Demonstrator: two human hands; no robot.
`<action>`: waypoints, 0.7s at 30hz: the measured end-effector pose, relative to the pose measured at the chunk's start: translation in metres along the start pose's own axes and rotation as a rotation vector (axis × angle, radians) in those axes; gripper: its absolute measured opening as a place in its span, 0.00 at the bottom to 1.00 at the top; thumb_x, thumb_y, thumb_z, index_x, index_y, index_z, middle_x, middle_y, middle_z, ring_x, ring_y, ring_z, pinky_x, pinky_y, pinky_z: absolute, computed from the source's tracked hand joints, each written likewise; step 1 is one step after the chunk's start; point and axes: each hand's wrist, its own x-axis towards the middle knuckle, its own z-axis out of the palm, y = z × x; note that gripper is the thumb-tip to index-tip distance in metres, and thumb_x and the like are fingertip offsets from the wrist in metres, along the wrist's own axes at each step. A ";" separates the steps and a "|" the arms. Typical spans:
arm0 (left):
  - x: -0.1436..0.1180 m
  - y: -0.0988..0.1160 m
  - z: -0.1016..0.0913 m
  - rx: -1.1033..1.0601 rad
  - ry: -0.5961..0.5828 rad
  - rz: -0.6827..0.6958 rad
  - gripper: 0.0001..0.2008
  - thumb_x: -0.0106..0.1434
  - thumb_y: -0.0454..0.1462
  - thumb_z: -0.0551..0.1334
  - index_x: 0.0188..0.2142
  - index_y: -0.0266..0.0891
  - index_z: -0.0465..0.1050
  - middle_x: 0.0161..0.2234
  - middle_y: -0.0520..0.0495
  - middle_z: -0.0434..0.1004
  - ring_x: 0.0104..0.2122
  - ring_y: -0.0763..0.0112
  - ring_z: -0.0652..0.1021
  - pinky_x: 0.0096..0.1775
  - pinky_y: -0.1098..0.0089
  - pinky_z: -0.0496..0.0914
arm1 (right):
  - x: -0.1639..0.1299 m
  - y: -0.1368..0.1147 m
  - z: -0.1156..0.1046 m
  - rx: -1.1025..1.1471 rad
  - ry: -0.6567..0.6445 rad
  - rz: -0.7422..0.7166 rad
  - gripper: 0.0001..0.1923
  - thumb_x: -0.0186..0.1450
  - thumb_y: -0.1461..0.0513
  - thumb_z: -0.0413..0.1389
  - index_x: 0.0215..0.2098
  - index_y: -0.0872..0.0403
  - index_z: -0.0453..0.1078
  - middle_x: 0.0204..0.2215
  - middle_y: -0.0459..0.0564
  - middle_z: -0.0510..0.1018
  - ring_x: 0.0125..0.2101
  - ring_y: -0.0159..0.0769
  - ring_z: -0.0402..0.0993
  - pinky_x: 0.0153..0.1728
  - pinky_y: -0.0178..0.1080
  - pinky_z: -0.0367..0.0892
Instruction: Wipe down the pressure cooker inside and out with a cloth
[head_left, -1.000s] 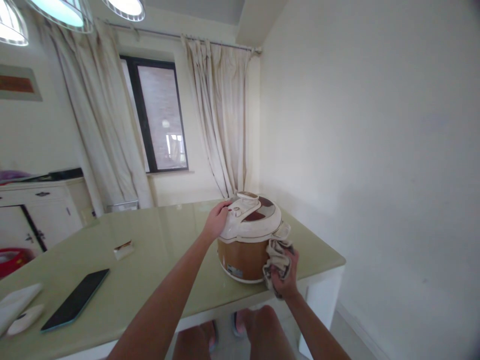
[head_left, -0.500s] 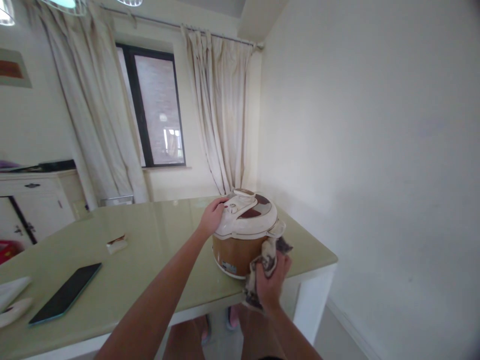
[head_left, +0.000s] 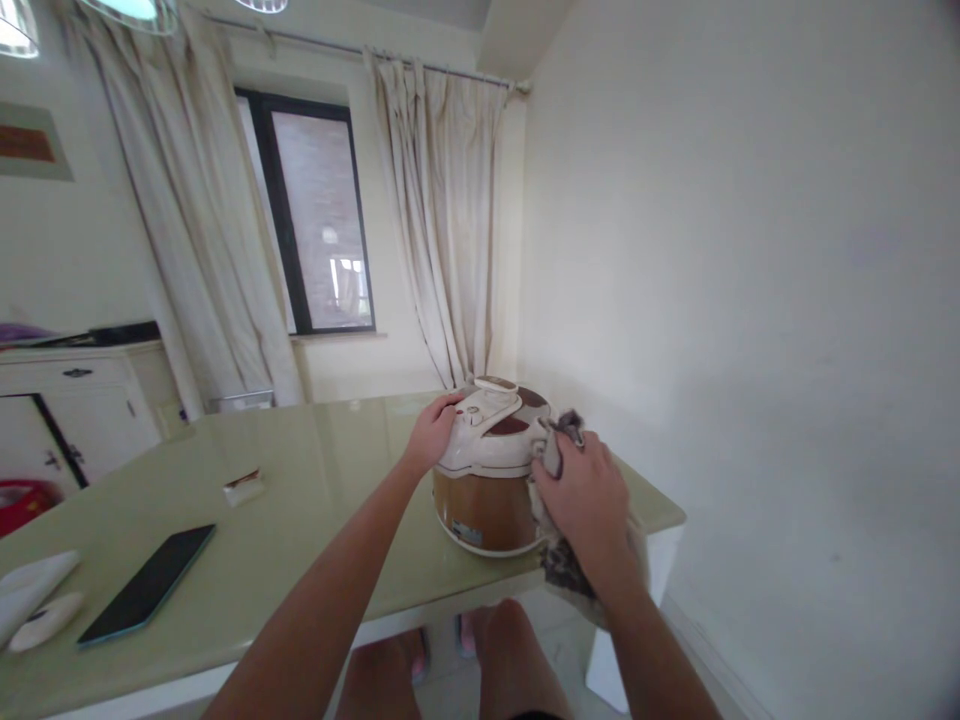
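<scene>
Head view: left hand (head_left: 433, 432) braces cooker lid (head_left: 491, 440); right hand (head_left: 589, 505) clamps cloth (head_left: 555, 455). We press evenly, steadying cooker (head_left: 480, 505).

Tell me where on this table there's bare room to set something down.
The widest bare patch of the table lies between the small packet and the cooker, back to the far edge by the curtains. It is crowded at the near left corner, around the phone and white items, and around the cooker, where the left hand and right hand press a cloth.
</scene>
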 end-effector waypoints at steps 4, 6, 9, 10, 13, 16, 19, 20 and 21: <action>0.000 -0.002 0.001 -0.003 0.018 0.002 0.21 0.64 0.39 0.54 0.48 0.38 0.82 0.51 0.42 0.85 0.55 0.58 0.79 0.64 0.57 0.67 | 0.036 0.037 -0.005 -0.019 -0.209 0.076 0.15 0.71 0.53 0.56 0.45 0.52 0.80 0.43 0.57 0.77 0.42 0.46 0.77 0.39 0.42 0.66; 0.000 -0.003 0.002 -0.006 0.024 0.004 0.21 0.64 0.39 0.54 0.48 0.38 0.82 0.51 0.42 0.85 0.55 0.57 0.79 0.64 0.56 0.66 | 0.043 0.043 -0.004 -0.004 -0.245 0.033 0.14 0.70 0.53 0.56 0.43 0.51 0.80 0.44 0.56 0.77 0.39 0.43 0.77 0.37 0.41 0.65; 0.000 -0.003 0.002 -0.009 0.026 0.008 0.21 0.65 0.40 0.53 0.48 0.38 0.83 0.51 0.42 0.85 0.56 0.56 0.79 0.65 0.55 0.66 | 0.035 0.038 -0.009 -0.028 -0.204 -0.107 0.12 0.67 0.54 0.59 0.38 0.52 0.80 0.46 0.57 0.77 0.37 0.43 0.77 0.36 0.42 0.65; -0.001 -0.003 0.001 -0.007 0.025 0.005 0.21 0.65 0.40 0.53 0.48 0.38 0.83 0.51 0.42 0.85 0.56 0.56 0.79 0.65 0.54 0.66 | 0.028 0.035 -0.011 -0.036 -0.182 -0.160 0.11 0.66 0.54 0.61 0.36 0.52 0.80 0.47 0.58 0.77 0.37 0.44 0.77 0.37 0.42 0.65; 0.000 -0.002 0.000 0.001 0.017 -0.004 0.21 0.64 0.39 0.54 0.48 0.39 0.83 0.51 0.43 0.85 0.56 0.56 0.79 0.65 0.55 0.66 | 0.009 0.021 -0.019 0.023 -0.156 -0.294 0.08 0.63 0.56 0.63 0.33 0.52 0.79 0.47 0.57 0.77 0.39 0.45 0.76 0.39 0.43 0.67; 0.001 -0.002 -0.001 0.003 0.010 0.001 0.21 0.64 0.39 0.54 0.48 0.38 0.83 0.51 0.43 0.85 0.56 0.56 0.79 0.65 0.55 0.66 | 0.004 0.002 -0.019 0.176 -0.168 -0.383 0.08 0.63 0.55 0.63 0.37 0.50 0.79 0.48 0.55 0.77 0.41 0.44 0.76 0.42 0.42 0.69; 0.001 -0.003 -0.001 -0.002 -0.003 0.000 0.22 0.64 0.40 0.54 0.48 0.37 0.83 0.50 0.42 0.85 0.55 0.56 0.79 0.64 0.55 0.67 | 0.026 -0.020 -0.012 0.234 -0.111 -0.376 0.13 0.65 0.53 0.61 0.43 0.51 0.79 0.53 0.57 0.77 0.47 0.46 0.77 0.46 0.43 0.70; 0.001 -0.003 -0.001 -0.004 -0.009 -0.003 0.22 0.64 0.40 0.54 0.49 0.37 0.82 0.50 0.42 0.85 0.55 0.56 0.79 0.64 0.55 0.67 | 0.039 -0.025 -0.008 0.232 -0.109 -0.337 0.14 0.66 0.52 0.60 0.43 0.51 0.79 0.53 0.58 0.77 0.48 0.47 0.77 0.46 0.43 0.70; 0.001 -0.004 -0.001 -0.006 -0.012 -0.006 0.22 0.64 0.41 0.54 0.49 0.37 0.82 0.50 0.42 0.85 0.55 0.56 0.79 0.64 0.55 0.67 | 0.054 -0.029 -0.005 0.229 -0.129 -0.281 0.15 0.67 0.51 0.59 0.43 0.52 0.79 0.51 0.58 0.78 0.46 0.47 0.78 0.45 0.44 0.71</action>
